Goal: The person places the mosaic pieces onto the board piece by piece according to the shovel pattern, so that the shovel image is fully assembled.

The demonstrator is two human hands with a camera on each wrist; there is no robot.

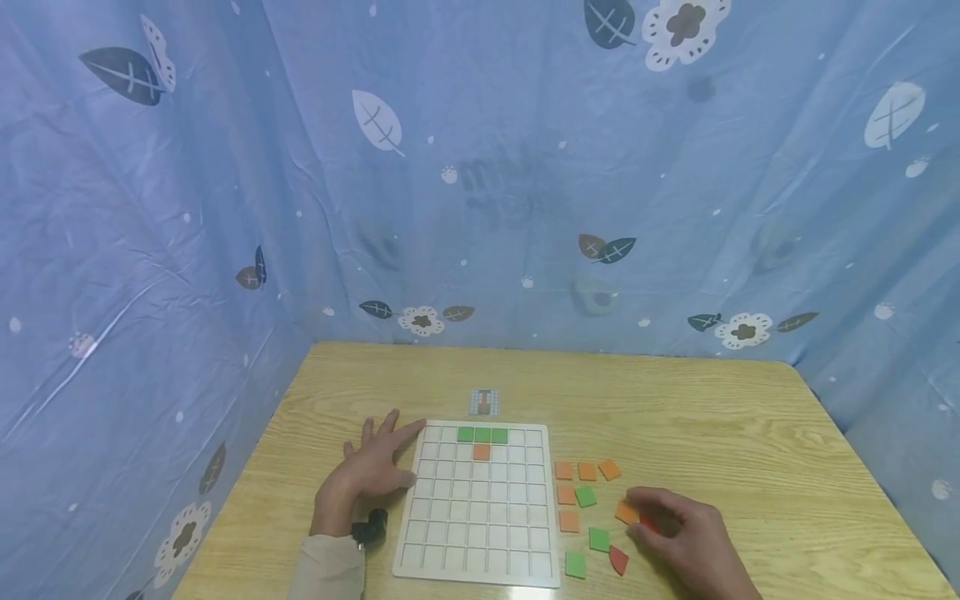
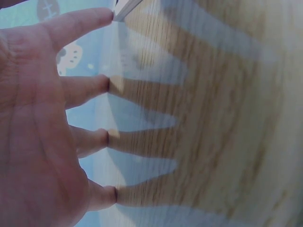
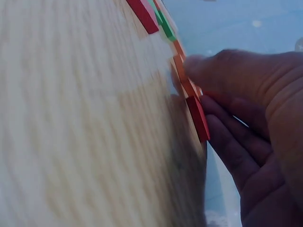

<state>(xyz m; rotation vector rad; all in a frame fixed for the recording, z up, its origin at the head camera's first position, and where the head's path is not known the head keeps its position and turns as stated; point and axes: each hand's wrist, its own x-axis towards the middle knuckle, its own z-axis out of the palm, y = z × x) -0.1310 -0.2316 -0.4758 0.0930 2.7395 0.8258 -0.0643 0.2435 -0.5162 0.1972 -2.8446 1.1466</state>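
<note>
My left hand [image 1: 375, 467] rests with spread fingers at the left edge of a white grid board [image 1: 448, 533]. Its fingertips touch the wooden table in the left wrist view, with one finger at the board's corner. On the board's top row lie three green square tiles [image 1: 483, 435], with an orange square tile [image 1: 482, 452] below the middle one. To the right of the board, my right hand [image 1: 686, 533] pinches another orange square tile [image 1: 625, 512] between thumb and fingers, low at the table. A red piece [image 3: 198, 118] lies beside that tile, partly hidden by the hand in the head view.
Several loose orange tiles [image 1: 587, 472] and green tiles [image 1: 598, 539] lie right of the board, with a red quarter-round piece [image 1: 618, 560] near them. A small printed picture card [image 1: 484, 402] sits behind the board. Blue patterned curtains [image 1: 510, 208] enclose the table [image 1: 750, 433].
</note>
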